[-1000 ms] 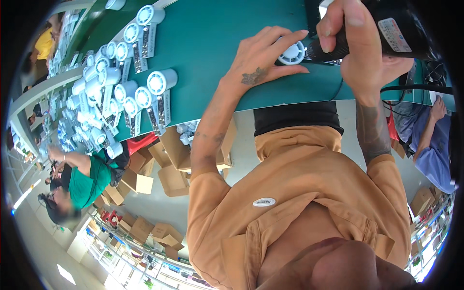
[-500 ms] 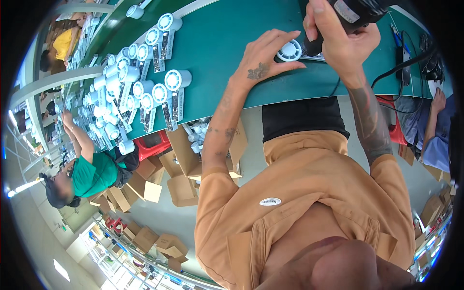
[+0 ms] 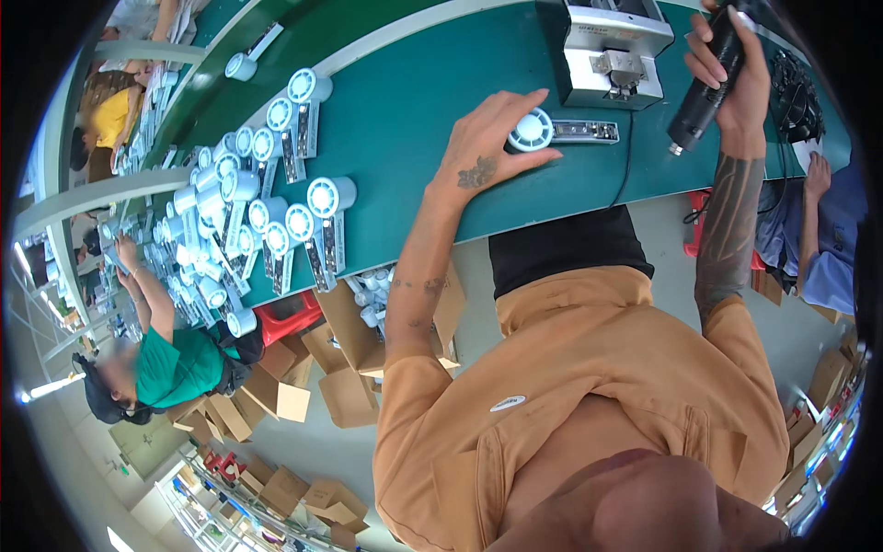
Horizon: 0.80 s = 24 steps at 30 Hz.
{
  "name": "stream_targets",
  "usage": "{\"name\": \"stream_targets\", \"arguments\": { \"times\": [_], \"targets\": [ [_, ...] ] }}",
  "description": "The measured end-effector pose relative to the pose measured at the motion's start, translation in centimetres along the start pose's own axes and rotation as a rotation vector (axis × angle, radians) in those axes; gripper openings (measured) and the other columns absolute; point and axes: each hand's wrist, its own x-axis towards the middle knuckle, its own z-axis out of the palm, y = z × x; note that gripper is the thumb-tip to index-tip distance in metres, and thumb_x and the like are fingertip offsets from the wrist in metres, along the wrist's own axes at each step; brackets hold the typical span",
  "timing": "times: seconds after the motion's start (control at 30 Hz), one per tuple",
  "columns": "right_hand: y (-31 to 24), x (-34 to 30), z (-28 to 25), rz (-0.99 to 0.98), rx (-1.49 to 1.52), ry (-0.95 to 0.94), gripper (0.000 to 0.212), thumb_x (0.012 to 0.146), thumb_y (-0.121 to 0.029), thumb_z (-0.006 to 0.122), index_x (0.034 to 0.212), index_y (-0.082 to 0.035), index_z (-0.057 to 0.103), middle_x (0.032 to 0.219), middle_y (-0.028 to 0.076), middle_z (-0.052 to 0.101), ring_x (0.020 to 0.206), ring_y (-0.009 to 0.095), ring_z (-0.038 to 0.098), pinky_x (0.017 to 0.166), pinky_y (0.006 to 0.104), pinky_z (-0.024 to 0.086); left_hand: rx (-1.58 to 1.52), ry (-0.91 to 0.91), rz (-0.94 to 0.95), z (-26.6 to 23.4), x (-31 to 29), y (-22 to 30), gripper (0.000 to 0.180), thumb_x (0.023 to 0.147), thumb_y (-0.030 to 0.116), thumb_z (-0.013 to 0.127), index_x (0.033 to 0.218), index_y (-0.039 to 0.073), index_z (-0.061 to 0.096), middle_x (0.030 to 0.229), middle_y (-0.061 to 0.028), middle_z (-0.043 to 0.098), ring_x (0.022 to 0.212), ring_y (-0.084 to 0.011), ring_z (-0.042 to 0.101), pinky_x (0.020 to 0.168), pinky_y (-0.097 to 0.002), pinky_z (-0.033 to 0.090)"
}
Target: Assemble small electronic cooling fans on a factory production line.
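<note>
A small white handheld fan [image 3: 532, 131] lies on the green bench, its round slotted head to the left. Its narrow handle [image 3: 587, 132] points right, with a dark strip showing along the inside. My left hand [image 3: 492, 145] curls around the fan head, thumb on the near side and fingers on the far side. In my right hand [image 3: 736, 69] is a black electric screwdriver [image 3: 706, 106], gripped around its body. The bit points down and left, off to the right of the fan and apart from it.
A grey boxy machine, seemingly a screw feeder [image 3: 614, 60], stands behind the fan. Many similar fans [image 3: 230, 198] crowd the bench's left side. A dark cable [image 3: 625, 166] crosses the bench edge, and black coiled cables [image 3: 796, 97] lie far right. Co-workers sit at both sides.
My right hand has carried the screwdriver from above the fan's handle away to the right, uncovering the handle and the machine. My left hand stays around the fan head.
</note>
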Motion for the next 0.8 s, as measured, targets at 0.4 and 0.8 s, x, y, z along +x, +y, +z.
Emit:
{"name": "stream_targets", "arguments": {
  "times": [0.4,0.8],
  "targets": [
    [7.4,16.8,-12.8,0.442,0.112,0.268,0.033,0.101,-0.037,0.064,0.103,-0.004,0.061,0.075,0.005,0.059,0.045,0.007,0.044,0.037,0.0196,0.037,0.077,-0.028,0.007,-0.7,-0.8,-0.4,0.067,0.074,0.031,0.09,0.13,0.004,0.067,0.113,-0.0136,0.068,0.099,-0.0307,0.067,0.081,-0.0385,0.057],
    [7.6,17.0,-15.4,0.381,0.286,-0.156,0.043,0.105,-0.047,0.054,0.116,-0.005,0.057,0.076,0.004,0.054,0.045,0.008,0.04,0.037,0.0237,0.035,0.189,0.222,0.04,-4.7,-1.8,-2.8,0.053,0.068,0.027,0.085,0.11,-0.003,0.072,0.088,-0.0156,0.07,0.072,-0.0312,0.064,0.066,-0.0381,0.052]
  ]
}}
